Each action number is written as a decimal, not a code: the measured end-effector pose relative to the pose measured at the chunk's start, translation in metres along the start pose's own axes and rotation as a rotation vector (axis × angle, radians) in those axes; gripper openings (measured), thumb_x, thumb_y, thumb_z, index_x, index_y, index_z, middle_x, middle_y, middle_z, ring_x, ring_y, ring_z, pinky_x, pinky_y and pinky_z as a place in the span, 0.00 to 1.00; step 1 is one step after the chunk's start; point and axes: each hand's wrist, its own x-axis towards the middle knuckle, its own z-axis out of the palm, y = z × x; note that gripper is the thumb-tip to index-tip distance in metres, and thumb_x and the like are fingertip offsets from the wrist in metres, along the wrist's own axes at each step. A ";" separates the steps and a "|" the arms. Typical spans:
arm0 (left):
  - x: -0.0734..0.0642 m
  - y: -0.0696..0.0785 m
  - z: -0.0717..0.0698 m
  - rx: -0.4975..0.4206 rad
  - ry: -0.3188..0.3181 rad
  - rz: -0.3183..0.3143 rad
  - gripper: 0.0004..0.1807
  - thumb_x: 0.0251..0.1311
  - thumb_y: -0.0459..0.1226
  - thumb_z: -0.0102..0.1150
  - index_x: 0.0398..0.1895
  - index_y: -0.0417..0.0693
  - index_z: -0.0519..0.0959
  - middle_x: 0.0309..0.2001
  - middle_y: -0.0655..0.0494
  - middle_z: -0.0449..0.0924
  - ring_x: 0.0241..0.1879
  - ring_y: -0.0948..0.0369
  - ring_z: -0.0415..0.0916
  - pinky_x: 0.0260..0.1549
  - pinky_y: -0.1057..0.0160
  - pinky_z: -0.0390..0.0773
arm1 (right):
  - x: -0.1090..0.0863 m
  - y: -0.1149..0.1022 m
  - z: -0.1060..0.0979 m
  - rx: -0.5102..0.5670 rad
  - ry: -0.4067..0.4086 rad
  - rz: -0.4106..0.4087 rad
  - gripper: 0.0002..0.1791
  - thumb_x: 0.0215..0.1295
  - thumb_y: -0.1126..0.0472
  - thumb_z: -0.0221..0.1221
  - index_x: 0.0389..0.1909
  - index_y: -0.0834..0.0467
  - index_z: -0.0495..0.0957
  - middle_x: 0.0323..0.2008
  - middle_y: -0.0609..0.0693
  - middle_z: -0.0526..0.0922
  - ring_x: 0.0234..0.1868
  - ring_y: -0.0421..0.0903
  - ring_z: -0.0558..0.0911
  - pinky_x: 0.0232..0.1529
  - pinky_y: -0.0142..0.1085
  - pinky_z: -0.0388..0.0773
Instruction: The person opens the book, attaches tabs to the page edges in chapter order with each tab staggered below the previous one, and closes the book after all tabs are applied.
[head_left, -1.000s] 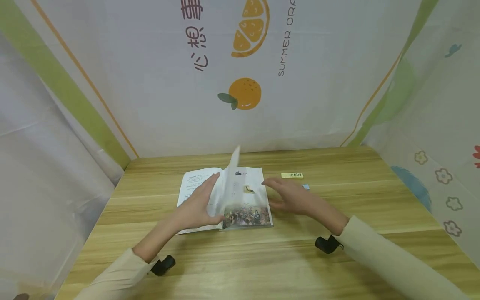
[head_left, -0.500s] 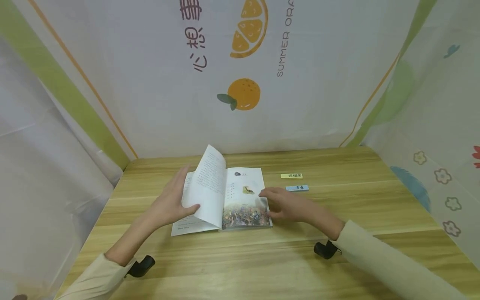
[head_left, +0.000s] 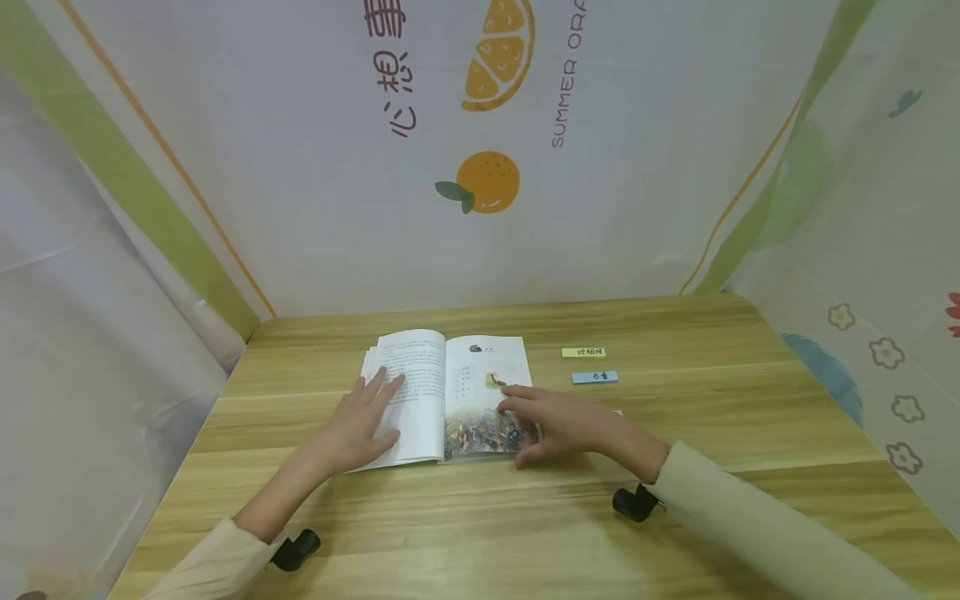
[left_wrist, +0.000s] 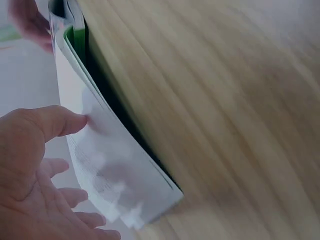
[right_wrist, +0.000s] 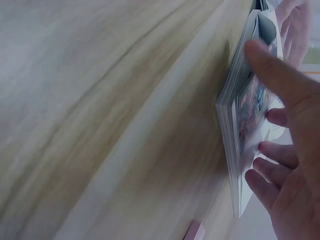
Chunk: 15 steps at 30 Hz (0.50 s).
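An open book (head_left: 420, 408) lies on the wooden table, with printed text on its left page and a small picture above a colourful illustration on its right page. My left hand (head_left: 358, 429) rests on the left page with fingers spread. In the left wrist view its thumb touches the paper near the book's lower edge. Over the lower right page is my right hand (head_left: 558, 421), its fingers bent loosely. The right wrist view shows its fingertips at the page and the thumb (right_wrist: 265, 60) by the book's near edge, apart from the fingers.
Right of the book lie a yellow strip (head_left: 583, 353) and a blue strip (head_left: 595, 377), both with handwriting. A pinkish strip (right_wrist: 194, 231) shows beside the book in the right wrist view. A white curtain with orange prints (head_left: 337, 208) hangs behind the table (head_left: 480, 533).
The raised page has turned over to the left and now lies down. My left hand went left with it, then settled on it. My right hand has moved left and nearer over the right page.
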 end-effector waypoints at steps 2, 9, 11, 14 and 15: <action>0.005 0.006 0.004 -0.005 -0.035 0.012 0.37 0.64 0.33 0.63 0.75 0.34 0.62 0.74 0.25 0.51 0.69 0.22 0.46 0.59 0.21 0.54 | 0.002 0.000 0.000 -0.012 -0.002 -0.013 0.41 0.60 0.40 0.71 0.67 0.57 0.70 0.73 0.59 0.64 0.56 0.49 0.79 0.48 0.39 0.77; 0.026 0.026 0.017 -0.015 -0.135 0.066 0.28 0.70 0.33 0.54 0.73 0.38 0.68 0.76 0.36 0.54 0.72 0.29 0.45 0.62 0.24 0.52 | 0.006 0.001 -0.001 -0.037 -0.025 -0.039 0.35 0.61 0.42 0.71 0.62 0.57 0.75 0.71 0.60 0.68 0.43 0.44 0.82 0.44 0.38 0.75; 0.030 0.030 0.020 -0.011 -0.149 0.083 0.27 0.71 0.33 0.54 0.72 0.38 0.69 0.76 0.37 0.55 0.72 0.29 0.45 0.62 0.24 0.53 | 0.007 0.001 -0.002 -0.035 -0.025 -0.049 0.34 0.61 0.42 0.71 0.61 0.58 0.75 0.70 0.61 0.69 0.43 0.44 0.82 0.45 0.39 0.77; 0.034 0.034 0.022 -0.013 -0.169 0.104 0.26 0.72 0.33 0.53 0.72 0.36 0.69 0.76 0.39 0.57 0.73 0.30 0.44 0.62 0.25 0.53 | 0.008 0.001 -0.005 -0.023 -0.031 -0.058 0.32 0.62 0.44 0.71 0.60 0.58 0.76 0.68 0.61 0.71 0.39 0.42 0.81 0.43 0.38 0.78; 0.035 0.034 0.023 -0.016 -0.174 0.111 0.26 0.72 0.33 0.53 0.72 0.36 0.68 0.75 0.38 0.57 0.73 0.30 0.44 0.62 0.25 0.53 | 0.008 0.001 -0.005 -0.024 -0.032 -0.057 0.31 0.62 0.44 0.71 0.59 0.58 0.77 0.68 0.61 0.72 0.40 0.42 0.82 0.44 0.38 0.78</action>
